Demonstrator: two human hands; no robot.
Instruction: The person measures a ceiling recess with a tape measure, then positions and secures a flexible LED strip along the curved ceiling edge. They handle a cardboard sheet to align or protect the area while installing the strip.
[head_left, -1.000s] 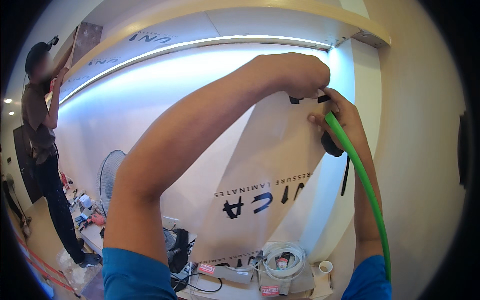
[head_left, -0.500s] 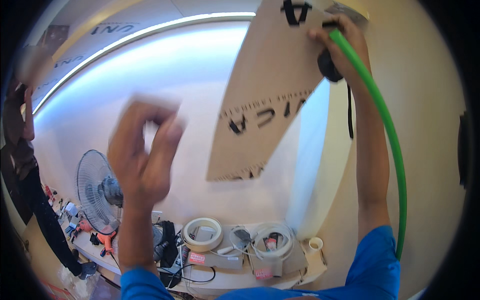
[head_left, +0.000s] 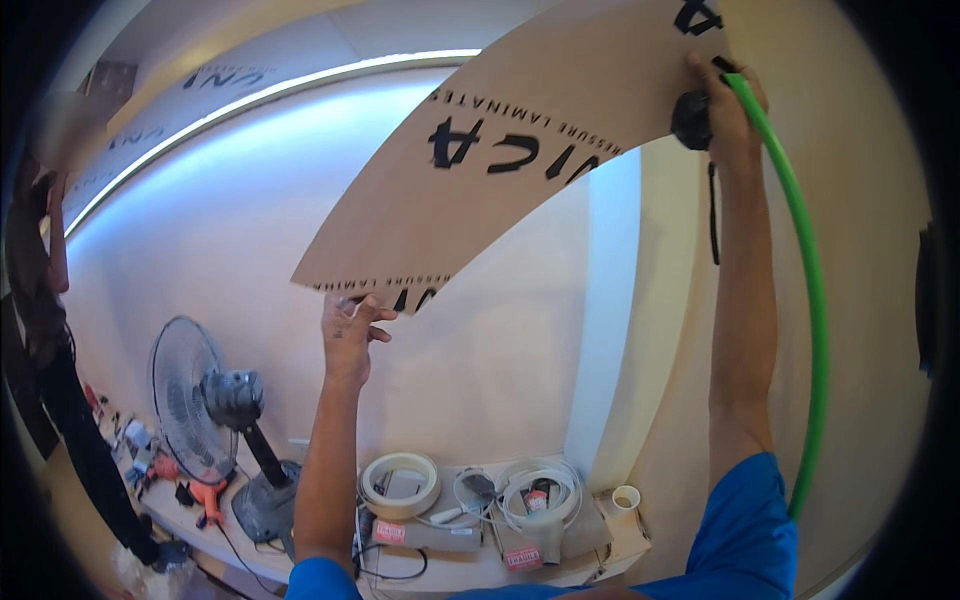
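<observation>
A long, thin laminate sheet (head_left: pixel 440 200), brown with black lettering, slants across the view from upper right to lower left and bows slightly. My left hand (head_left: pixel 350 335) pinches its lower edge, thumb and some fingers showing below it. Higher up, my right hand (head_left: pixel 738 120) is closed at the sheet's right edge. Against that hand sits a rounded black object (head_left: pixel 691 120), its kind unclear, with a black strap (head_left: pixel 714 215) hanging below. A green hose-like strip (head_left: pixel 812 270) runs from the same hand down along my right forearm.
A counter (head_left: pixel 590 570) below bears a grey fan (head_left: pixel 235 400), a roll of pale banding (head_left: pixel 400 487), coiled clear tubing (head_left: pixel 540 490), boxes, a cup (head_left: pixel 626 497) and an orange power tool (head_left: pixel 208 497). At far left stands a person (head_left: pixel 60 370). A lit strip (head_left: pixel 330 75) edges the overhead panel.
My left hand has gone from free in the air to pinching the sheet's lower edge. The sheet's lower end has swung up and left; my right hand has shifted slightly right.
</observation>
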